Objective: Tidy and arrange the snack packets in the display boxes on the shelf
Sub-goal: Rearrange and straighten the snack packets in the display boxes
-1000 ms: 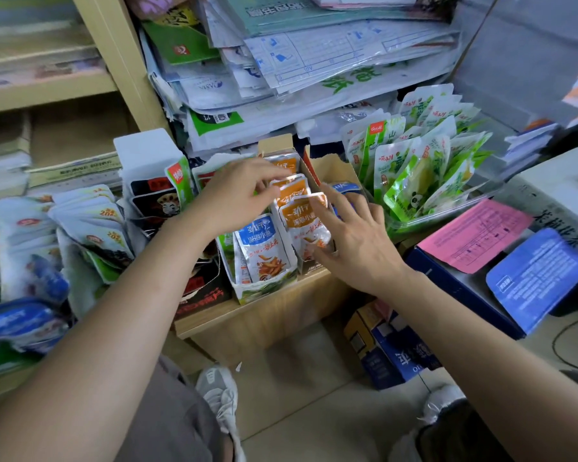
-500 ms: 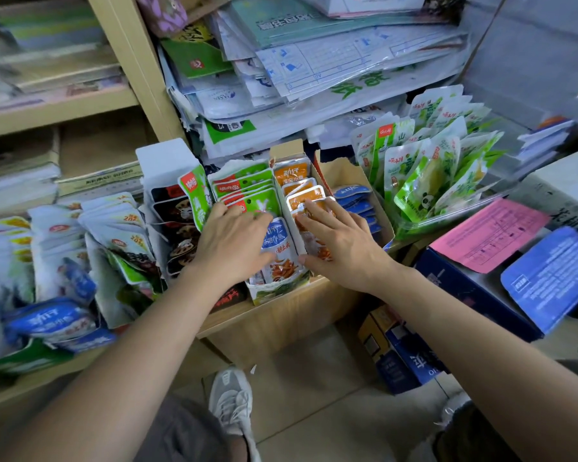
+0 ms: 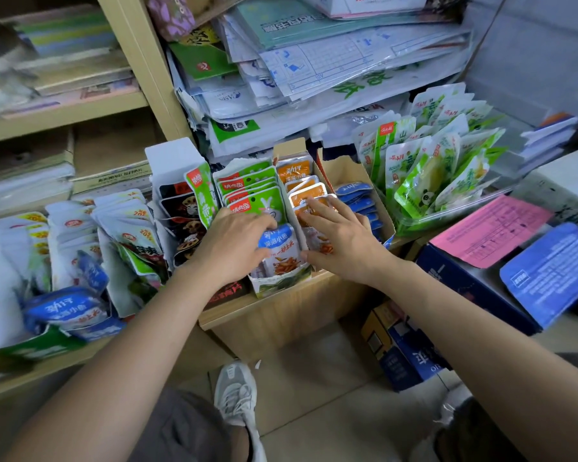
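**Snack shelf (image 3: 282,316), two hands in the middle boxes**

Pale wood runs across the view, and its front edge juts out above a tiled floor. At the back, a deep heap of papers and plastic sleeves (image 3: 331,68) is piled over the snacks. To the right a dark blue box (image 3: 464,288) carries a pink sheet (image 3: 488,228) and a blue pouch (image 3: 554,271). Just behind them stands a clear tray (image 3: 447,215) crammed with upright green packets (image 3: 427,171). On the left, white packets (image 3: 124,225) lean in loose, slumping rows.

In the middle, two display boxes sit side by side and touch. A white-and-green box (image 3: 281,285) holds a row of green-and-white packets (image 3: 252,191), with a blue packet (image 3: 281,248) standing at its front. A brown cardboard box (image 3: 339,170) beside it holds orange packets (image 3: 302,190) in its left lane and small blue packets (image 3: 357,200) in its right.

The left hand (image 3: 234,245) grips the blue packet. Its thumb lies on the packet's face and its fingers curl over the top edge, against the green-and-white row. The right hand (image 3: 342,241) lies flat with its fingers straight and spread, pressing on the front orange packets. Its thumb rests by the wall between the two boxes. Below, a grey shoe (image 3: 236,395) rests on the floor.
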